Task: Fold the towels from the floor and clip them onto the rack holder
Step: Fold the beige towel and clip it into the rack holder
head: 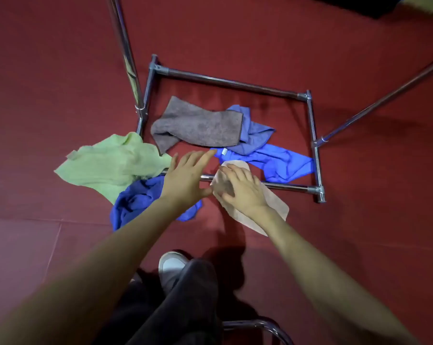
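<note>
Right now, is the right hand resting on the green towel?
No, the right hand rests on the beige cloth; the crumpled green towel lies untouched far left.

a red floor [310,41] is seen; towels are coloured green [106,165], grey [200,125], periwinkle [255,133], bright blue [280,163], dark blue [138,200] and beige [275,207]; silver rack tubing [230,82] is seen.
</note>
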Tool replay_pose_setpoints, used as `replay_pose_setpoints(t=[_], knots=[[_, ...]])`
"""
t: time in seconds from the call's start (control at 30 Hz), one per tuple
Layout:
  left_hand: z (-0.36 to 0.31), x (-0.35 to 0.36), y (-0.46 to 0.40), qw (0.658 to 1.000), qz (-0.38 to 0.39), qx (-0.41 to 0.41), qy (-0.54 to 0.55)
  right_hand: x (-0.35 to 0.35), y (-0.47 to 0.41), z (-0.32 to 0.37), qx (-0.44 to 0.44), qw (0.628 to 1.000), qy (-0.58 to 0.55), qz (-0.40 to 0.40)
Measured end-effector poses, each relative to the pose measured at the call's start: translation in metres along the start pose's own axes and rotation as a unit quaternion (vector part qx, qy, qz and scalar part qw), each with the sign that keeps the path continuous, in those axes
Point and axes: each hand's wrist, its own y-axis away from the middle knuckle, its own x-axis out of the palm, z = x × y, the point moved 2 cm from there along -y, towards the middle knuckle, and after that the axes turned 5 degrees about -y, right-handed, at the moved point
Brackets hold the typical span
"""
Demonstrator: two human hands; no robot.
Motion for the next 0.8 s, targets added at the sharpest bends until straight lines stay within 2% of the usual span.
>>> replay_pose_setpoints(t=[0.13,0.23,0.37,0.53,0.63,0.7,0.8], knots=[[0.012,0.016,-0.004,1.000,0.010,-0.014,-0.012,0.029,-0.020,-0.005,0.005,0.999,0.009,0.052],[0.019,0.032,-0.001,0.999,0.032,-0.001,-0.038,0.040,-0.041,-0.010,-0.043,0.996,0.026,0.076],[0.026,0.044,0.006,0.999,-0.003,0.016,-0.049,0.039,-0.063,-0.019,-0.055,0.996,0.023,0.073],[0.028,0.052,0.012,0.999,-0.018,0.011,-0.045,0.053,-0.075,-0.024,-0.060,0.989,0.071,0.111],[0.027,0.050,0.012,0.999,-0.015,0.005,-0.042,0.050,-0.078,-0.021,-0.060,0.988,0.117,0.084],[0.026,0.050,0.009,0.999,0.007,-0.003,-0.045,0.043,-0.077,-0.019,-0.064,0.989,0.133,0.029],[0.017,0.046,0.000,0.999,0.027,-0.021,-0.039,0.024,-0.067,-0.019,-0.033,0.996,-0.006,-0.085]])
